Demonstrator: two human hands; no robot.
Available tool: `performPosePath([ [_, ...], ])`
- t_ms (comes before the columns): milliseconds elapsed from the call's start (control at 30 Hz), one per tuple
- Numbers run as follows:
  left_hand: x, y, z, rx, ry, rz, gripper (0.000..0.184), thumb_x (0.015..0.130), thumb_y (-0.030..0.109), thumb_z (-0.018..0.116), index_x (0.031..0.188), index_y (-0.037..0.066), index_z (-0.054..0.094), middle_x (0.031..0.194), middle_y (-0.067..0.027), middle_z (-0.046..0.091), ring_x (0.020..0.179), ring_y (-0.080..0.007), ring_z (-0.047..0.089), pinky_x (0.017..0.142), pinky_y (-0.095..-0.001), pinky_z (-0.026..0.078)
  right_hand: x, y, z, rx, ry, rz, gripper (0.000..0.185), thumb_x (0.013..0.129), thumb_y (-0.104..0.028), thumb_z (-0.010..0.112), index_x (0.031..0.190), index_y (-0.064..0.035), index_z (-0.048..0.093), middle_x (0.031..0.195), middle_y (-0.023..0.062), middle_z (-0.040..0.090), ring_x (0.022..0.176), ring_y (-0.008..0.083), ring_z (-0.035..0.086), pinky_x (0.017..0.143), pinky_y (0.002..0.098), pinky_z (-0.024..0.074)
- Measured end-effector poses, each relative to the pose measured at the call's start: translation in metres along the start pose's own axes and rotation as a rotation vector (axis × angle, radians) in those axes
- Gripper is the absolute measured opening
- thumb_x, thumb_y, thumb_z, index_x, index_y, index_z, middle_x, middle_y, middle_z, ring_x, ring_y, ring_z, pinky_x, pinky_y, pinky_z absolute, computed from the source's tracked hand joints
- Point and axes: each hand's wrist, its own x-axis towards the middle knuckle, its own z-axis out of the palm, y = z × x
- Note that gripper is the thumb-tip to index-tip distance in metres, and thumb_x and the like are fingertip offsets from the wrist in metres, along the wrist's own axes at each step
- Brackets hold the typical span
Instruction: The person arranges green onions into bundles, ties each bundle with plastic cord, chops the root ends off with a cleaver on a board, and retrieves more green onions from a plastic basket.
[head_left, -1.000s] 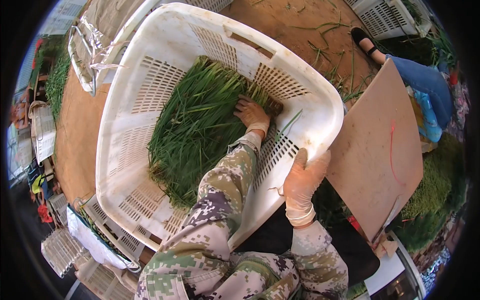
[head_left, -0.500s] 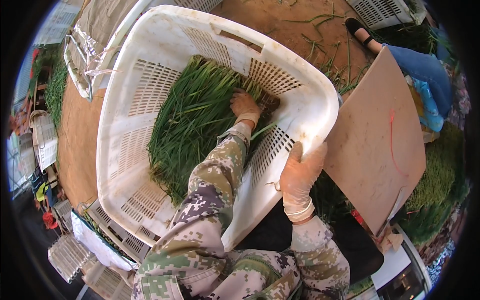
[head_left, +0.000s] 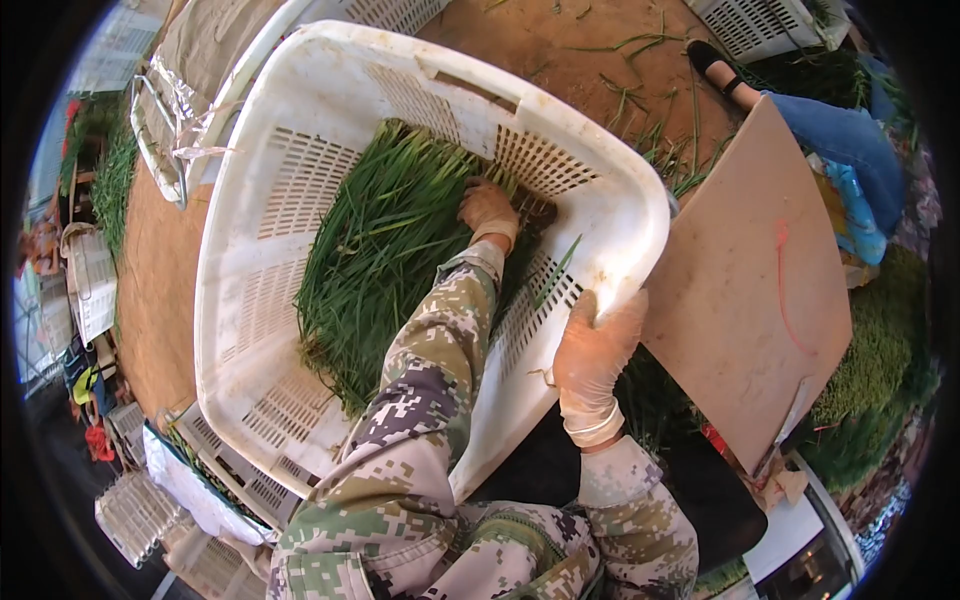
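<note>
A large white plastic basket (head_left: 235, 370) with slotted sides tilts in front of me. Inside it lies a thick layer of long green chives (head_left: 375, 235), their pale stem ends toward the far side. My left hand (head_left: 489, 212), in a thin glove, reaches into the basket, with its fingers curled over stems at the right of the layer; the fingertips are partly hidden among them. On the basket's right rim rests my right hand (head_left: 600, 350), also gloved, thumb on the inner side and fingers around the outside. A loose leaf pokes up by the slots near it.
A tan board (head_left: 755, 290) stands close on my right, with a knife (head_left: 795, 410) at its lower edge. Behind it are another person's jeans-clad leg (head_left: 835, 135) and piled greens (head_left: 870, 360). More white crates (head_left: 765, 25) stand around; leaf scraps litter the brown floor (head_left: 560, 30).
The basket's right rim and my right hand have shifted slightly left and down in view. My left hand stays on the chives. The loose leaf near the right slots now stands more upright.
</note>
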Motion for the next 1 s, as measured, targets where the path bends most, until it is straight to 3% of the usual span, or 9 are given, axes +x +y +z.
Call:
performPosePath([
  [200, -0.004, -0.044, -0.066, -0.333, -0.323, 0.165, 0.1, 0.065, 0.045, 0.087, 0.139, -0.006, 0.043, 0.118, -0.0191, 0.067, 0.108, -0.0334, 0.067, 0.09, -0.0407, 0.054, 0.003, -0.006, -0.002, 0.001, 0.0, 0.037, 0.038, 0.082, 0.003, 0.06, 0.118, 0.0094, 0.048, 0.111, 0.0274, 0.058, 0.104, 0.0418, 0.058, 0.093, 0.044, 0.0458],
  [300, 0.022, -0.08, -0.034, -0.7, -0.209, 0.432, 0.089, 0.062, 0.04, 0.09, 0.13, -0.004, 0.055, 0.114, -0.0197, 0.068, 0.107, -0.0377, 0.066, 0.089, -0.0435, 0.054, 0.002, -0.001, 0.001, -0.014, 0.014, 0.021, 0.036, 0.082, 0.001, 0.06, 0.115, 0.0093, 0.048, 0.108, 0.0286, 0.058, 0.102, 0.0444, 0.058, 0.092, 0.0459, 0.0459],
  [333, 0.025, -0.091, -0.043, -0.954, -0.396, 0.413, 0.07, 0.064, 0.027, 0.089, 0.121, -0.003, 0.061, 0.111, -0.019, 0.069, 0.102, -0.0363, 0.067, 0.089, -0.0415, 0.054, 0.003, 0.001, 0.001, -0.024, 0.019, -0.002, 0.036, 0.082, -0.001, 0.06, 0.114, 0.0099, 0.048, 0.108, 0.03, 0.057, 0.102, 0.0466, 0.057, 0.091, 0.0476, 0.0457],
  [367, 0.025, -0.104, -0.052, -0.946, -0.39, 0.413, 0.07, 0.064, 0.027, 0.089, 0.121, -0.003, 0.061, 0.111, -0.019, 0.069, 0.102, -0.0363, 0.067, 0.089, -0.0415, 0.054, 0.002, 0.002, 0.002, -0.015, 0.017, 0.001, 0.036, 0.082, -0.001, 0.06, 0.114, 0.0099, 0.048, 0.108, 0.03, 0.057, 0.102, 0.0466, 0.057, 0.091, 0.0476, 0.0457],
  [433, 0.004, -0.129, -0.102, -1.379, -0.727, 0.167, 0.063, 0.067, 0.015, 0.086, 0.122, -0.003, 0.06, 0.107, -0.0153, 0.07, 0.096, -0.0305, 0.068, 0.088, -0.0384, 0.053, 0.002, 0.004, 0.002, -0.052, 0.019, -0.009, 0.036, 0.083, -0.002, 0.06, 0.114, 0.0107, 0.047, 0.108, 0.0305, 0.057, 0.101, 0.0473, 0.057, 0.09, 0.048, 0.0456],
  [467, -0.002, -0.139, -0.12, -1.439, -0.751, 0.086, 0.058, 0.069, 0.005, 0.081, 0.122, -0.003, 0.06, 0.104, -0.0116, 0.07, 0.092, -0.0255, 0.067, 0.084, -0.037, 0.055, 0.003, 0.005, 0.002, -0.062, 0.02, -0.014, 0.037, 0.083, -0.002, 0.06, 0.114, 0.011, 0.046, 0.108, 0.0307, 0.057, 0.101, 0.0476, 0.056, 0.09, 0.0482, 0.0455],
  [633, 0.005, -0.193, -0.132, -1.585, -0.823, 0.079, 0.054, 0.071, 0.001, 0.076, 0.123, -0.001, 0.06, 0.104, -0.011, 0.07, 0.092, -0.0245, 0.068, 0.08, -0.0367, 0.057, 0.002, 0.008, 0.006, -0.115, 0.098, -0.106, 0.033, 0.079, -0.002, 0.062, 0.104, 0.0075, 0.042, 0.097, 0.0307, 0.052, 0.093, 0.0507, 0.054, 0.082, 0.0525, 0.0452],
  [833, -0.014, -0.225, -0.16, -1.8, -0.982, 0.462, 0.069, 0.074, 0.012, 0.073, 0.138, -0.003, 0.049, 0.119, -0.0159, 0.066, 0.108, -0.0268, 0.065, 0.089, -0.0387, 0.056, 0.003, 0.002, 0.002, -0.09, 0.097, -0.105, 0.031, 0.08, -0.003, 0.062, 0.102, 0.0066, 0.043, 0.097, 0.0301, 0.054, 0.092, 0.0496, 0.056, 0.082, 0.0524, 0.0455],
  [1000, -0.04, -0.244, -0.185, -1.956, -0.98, 0.595, 0.078, 0.07, 0.014, 0.077, 0.139, -0.005, 0.045, 0.1, -0.0161, 0.067, 0.089, -0.029, 0.067, 0.08, -0.0388, 0.058, 0.002, -0.001, -0.001, -0.125, 0.061, -0.062, 0.031, 0.081, -0.008, 0.062, 0.103, 0.006, 0.045, 0.097, 0.029, 0.057, 0.09, 0.0485, 0.058, 0.082, 0.0526, 0.047],
])
